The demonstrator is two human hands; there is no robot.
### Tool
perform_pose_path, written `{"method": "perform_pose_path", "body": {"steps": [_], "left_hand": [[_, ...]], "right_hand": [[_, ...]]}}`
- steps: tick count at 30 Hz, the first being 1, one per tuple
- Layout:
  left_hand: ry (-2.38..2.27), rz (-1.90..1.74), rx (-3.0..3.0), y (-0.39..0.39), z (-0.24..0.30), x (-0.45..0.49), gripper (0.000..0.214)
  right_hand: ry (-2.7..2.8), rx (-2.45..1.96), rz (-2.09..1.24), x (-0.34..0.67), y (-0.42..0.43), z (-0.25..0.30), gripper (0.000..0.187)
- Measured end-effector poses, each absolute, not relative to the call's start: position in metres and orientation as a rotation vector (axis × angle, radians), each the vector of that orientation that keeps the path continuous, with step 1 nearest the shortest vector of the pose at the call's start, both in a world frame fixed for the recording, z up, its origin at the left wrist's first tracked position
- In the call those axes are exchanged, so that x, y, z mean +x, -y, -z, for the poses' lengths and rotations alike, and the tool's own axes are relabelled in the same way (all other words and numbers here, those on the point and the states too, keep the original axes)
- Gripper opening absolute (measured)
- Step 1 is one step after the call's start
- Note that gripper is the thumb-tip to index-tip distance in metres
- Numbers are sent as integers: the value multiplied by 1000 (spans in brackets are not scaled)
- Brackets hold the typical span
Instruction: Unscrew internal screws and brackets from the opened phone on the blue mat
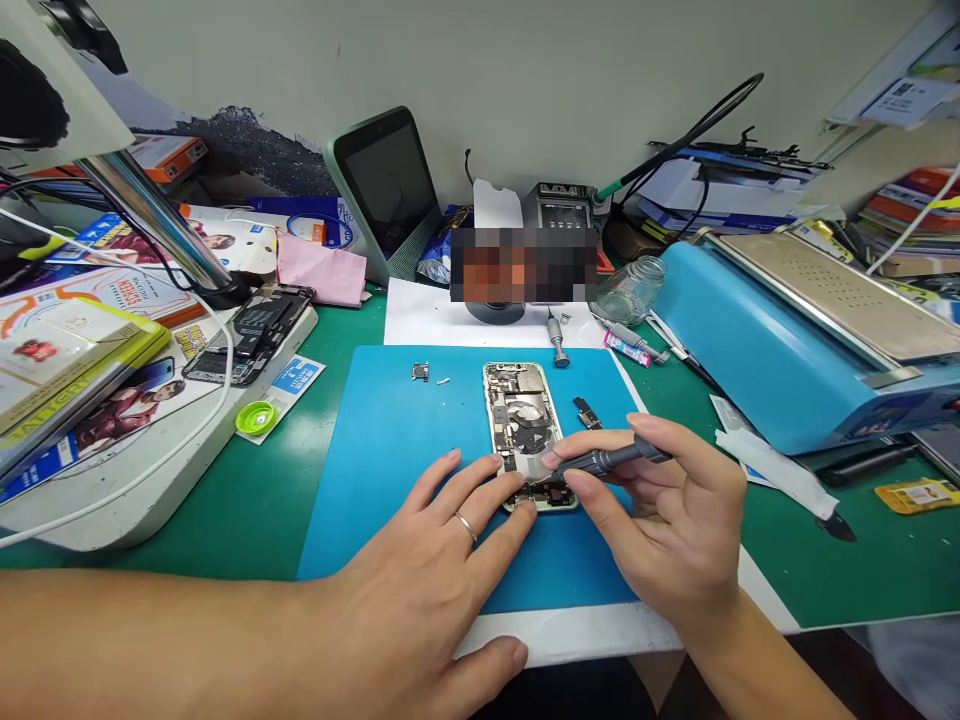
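Observation:
An opened smartphone lies on a blue work mat, its inner parts bare. My left hand is spread flat, with fingertips resting on the phone's lower left edge and the thumb lower down near the mat's front border. In my right hand a dark grey screwdriver is pinched between thumb and fingers. It slants down to the left, its tip at the phone's lower end; the exact contact point is too small to make out. Small phone parts lie left of the phone, and a dark module lies right of it.
Behind the mat stand another screwdriver and a glass jar. A blue machine with a metal plate takes up the right side. At left, another opened phone rests on a white base near a green cap.

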State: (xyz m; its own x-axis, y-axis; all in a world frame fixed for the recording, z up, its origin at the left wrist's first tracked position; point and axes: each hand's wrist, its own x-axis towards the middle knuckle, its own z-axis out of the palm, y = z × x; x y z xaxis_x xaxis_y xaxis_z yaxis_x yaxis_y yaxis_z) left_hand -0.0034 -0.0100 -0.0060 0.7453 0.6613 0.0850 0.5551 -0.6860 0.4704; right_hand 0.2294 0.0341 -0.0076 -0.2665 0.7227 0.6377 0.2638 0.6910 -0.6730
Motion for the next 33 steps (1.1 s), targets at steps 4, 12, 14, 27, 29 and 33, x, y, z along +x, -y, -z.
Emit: {"method": "perform_pose_path", "body": {"steps": [4, 12, 14, 27, 29, 33], "left_hand": [[-923, -291, 2517, 8, 1, -3, 76], [-918, -229, 2511, 4, -5, -1, 76], [-919, -225, 2516, 4, -5, -1, 76], [-933, -190, 2504, 5, -6, -2, 74], [-933, -187, 2510, 4, -5, -2, 75], [-927, -192, 2508, 5, -5, -3, 75]], "right_hand": [[1843, -806, -558, 229, -34, 8, 68], [1860, -815, -539, 229, -34, 9, 68], [1868, -806, -540, 229, -34, 10, 69], [1844, -828, -572, 229, -34, 10, 64], [1841, -823, -575, 229, -35, 10, 65], [1866, -825, -566, 229, -35, 11, 67]]}}
